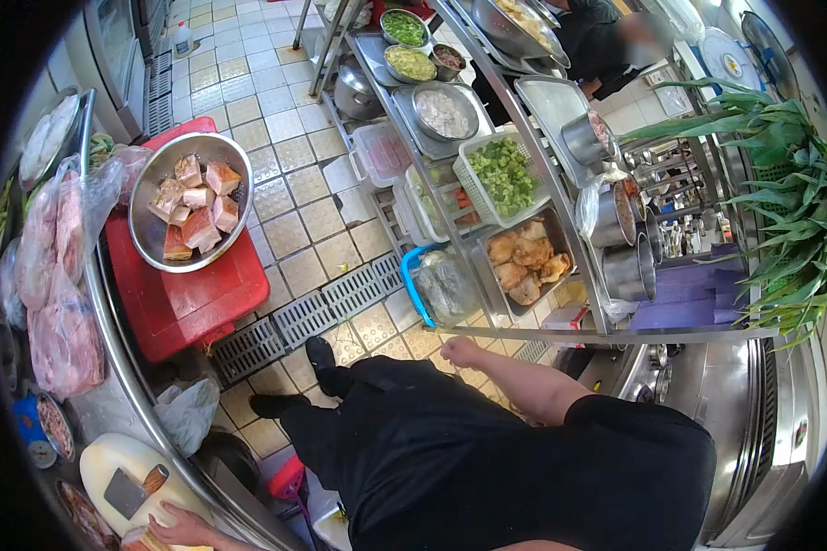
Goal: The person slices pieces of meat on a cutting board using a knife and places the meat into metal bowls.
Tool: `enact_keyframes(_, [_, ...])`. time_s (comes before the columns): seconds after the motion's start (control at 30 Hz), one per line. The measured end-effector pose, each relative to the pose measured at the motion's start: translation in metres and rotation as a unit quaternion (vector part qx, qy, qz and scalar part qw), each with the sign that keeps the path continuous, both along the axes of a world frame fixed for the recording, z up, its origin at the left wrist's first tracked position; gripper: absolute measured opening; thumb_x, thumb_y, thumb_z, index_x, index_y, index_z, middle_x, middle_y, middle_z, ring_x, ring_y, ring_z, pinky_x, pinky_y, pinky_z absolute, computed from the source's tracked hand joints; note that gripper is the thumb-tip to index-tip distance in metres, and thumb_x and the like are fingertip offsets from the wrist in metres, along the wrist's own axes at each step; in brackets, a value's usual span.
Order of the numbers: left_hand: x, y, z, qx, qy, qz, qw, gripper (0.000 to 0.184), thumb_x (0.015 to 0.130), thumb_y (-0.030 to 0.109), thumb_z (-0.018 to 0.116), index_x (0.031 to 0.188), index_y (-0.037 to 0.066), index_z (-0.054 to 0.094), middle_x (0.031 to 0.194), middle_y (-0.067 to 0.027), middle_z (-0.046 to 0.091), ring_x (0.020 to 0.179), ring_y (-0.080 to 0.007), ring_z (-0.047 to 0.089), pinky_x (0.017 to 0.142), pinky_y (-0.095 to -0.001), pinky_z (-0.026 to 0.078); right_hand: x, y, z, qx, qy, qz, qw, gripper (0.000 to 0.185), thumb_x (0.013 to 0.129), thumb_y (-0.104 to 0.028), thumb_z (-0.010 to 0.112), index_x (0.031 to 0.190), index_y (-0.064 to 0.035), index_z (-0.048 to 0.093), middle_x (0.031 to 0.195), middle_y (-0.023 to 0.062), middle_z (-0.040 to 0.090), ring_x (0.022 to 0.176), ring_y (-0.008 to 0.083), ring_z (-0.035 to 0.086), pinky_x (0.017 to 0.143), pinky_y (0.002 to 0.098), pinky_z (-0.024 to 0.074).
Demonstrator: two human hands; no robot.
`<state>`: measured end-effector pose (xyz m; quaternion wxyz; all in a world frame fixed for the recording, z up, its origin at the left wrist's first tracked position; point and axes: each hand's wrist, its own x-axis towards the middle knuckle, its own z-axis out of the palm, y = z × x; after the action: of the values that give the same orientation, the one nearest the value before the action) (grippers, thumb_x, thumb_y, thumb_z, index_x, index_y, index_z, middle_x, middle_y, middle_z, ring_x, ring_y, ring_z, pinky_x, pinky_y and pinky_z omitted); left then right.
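Here | left hand (182,529): fingers apart at meat (143,540), near cleaver (127,493) | right hand (459,351): curled shut

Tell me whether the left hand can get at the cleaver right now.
Probably yes: the cleaver lies uncovered on the board, close to the left hand, though that hand's fingers seem to rest on the meat.

The red stool (188,312) looks like smooth, slightly glossy plastic; the bowl (141,219) on it is shiny metal. The cleaver (125,494) has a matt metal blade and a wooden handle. Glossy ceramic-looking tiles (309,185) surround a dull slotted grate (305,315).
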<state>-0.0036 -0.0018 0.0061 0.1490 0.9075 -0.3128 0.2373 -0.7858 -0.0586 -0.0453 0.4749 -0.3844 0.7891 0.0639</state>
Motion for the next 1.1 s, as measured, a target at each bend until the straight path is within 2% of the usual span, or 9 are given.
enact_keyframes(0.23, [0.002,0.001,-0.001,-0.015,0.009,-0.013,1.000,0.053,0.093,0.044,0.070,0.129,0.005,0.063,0.135,-0.0176,0.058,0.132,-0.0352,0.049,0.112,-0.0472,0.040,0.002,-0.004,0.009,0.007,0.001,0.000,1.000,0.022,0.090,-0.026,0.068,0.089,-0.0039,0.071,0.082,0.0083,0.072,0.070,0.0172,0.070,0.070,0.0358,0.0556])
enact_keyframes(0.5, [0.011,0.009,-0.009,0.004,-0.010,-0.030,0.999,0.052,0.093,0.043,0.071,0.128,0.005,0.064,0.134,-0.0183,0.058,0.131,-0.0351,0.050,0.112,-0.0472,0.040,-0.005,-0.006,0.004,0.002,0.004,0.021,1.000,0.027,0.089,-0.031,0.068,0.092,-0.0044,0.073,0.091,0.0101,0.075,0.087,0.0223,0.071,0.080,0.0365,0.0549])
enact_keyframes(0.73, [0.009,0.009,-0.007,-0.004,-0.019,-0.043,0.999,0.052,0.093,0.042,0.071,0.127,0.004,0.064,0.132,-0.0187,0.059,0.130,-0.0360,0.051,0.111,-0.0476,0.041,-0.009,-0.007,-0.001,-0.001,0.007,0.039,0.999,0.024,0.090,-0.028,0.068,0.091,-0.0045,0.072,0.089,0.0101,0.074,0.083,0.0210,0.070,0.078,0.0373,0.0550])
enact_keyframes(0.9, [0.006,0.006,-0.004,-0.004,-0.016,-0.035,0.999,0.052,0.093,0.042,0.071,0.127,0.004,0.064,0.132,-0.0187,0.059,0.129,-0.0360,0.051,0.111,-0.0477,0.040,-0.003,-0.009,0.005,0.007,-0.002,-0.014,1.000,0.023,0.090,-0.027,0.068,0.090,-0.0043,0.072,0.086,0.0096,0.073,0.080,0.0195,0.069,0.074,0.0367,0.0546])
enact_keyframes(1.0, [0.009,0.007,-0.005,0.011,-0.015,-0.030,0.999,0.052,0.092,0.042,0.072,0.127,0.004,0.064,0.133,-0.0188,0.059,0.129,-0.0358,0.051,0.111,-0.0477,0.040,-0.003,-0.011,0.008,-0.004,0.005,0.017,1.000,0.023,0.090,-0.027,0.068,0.089,-0.0044,0.072,0.085,0.0101,0.073,0.079,0.0196,0.069,0.073,0.0368,0.0541])
enact_keyframes(1.1, [0.005,0.005,-0.003,-0.001,-0.012,-0.030,0.999,0.052,0.092,0.042,0.072,0.126,0.003,0.064,0.132,-0.0187,0.060,0.129,-0.0356,0.051,0.111,-0.0477,0.040,0.000,-0.009,0.010,-0.015,-0.004,-0.013,1.000,0.023,0.090,-0.026,0.067,0.089,-0.0042,0.073,0.086,0.0107,0.073,0.079,0.0199,0.069,0.073,0.0373,0.0538])
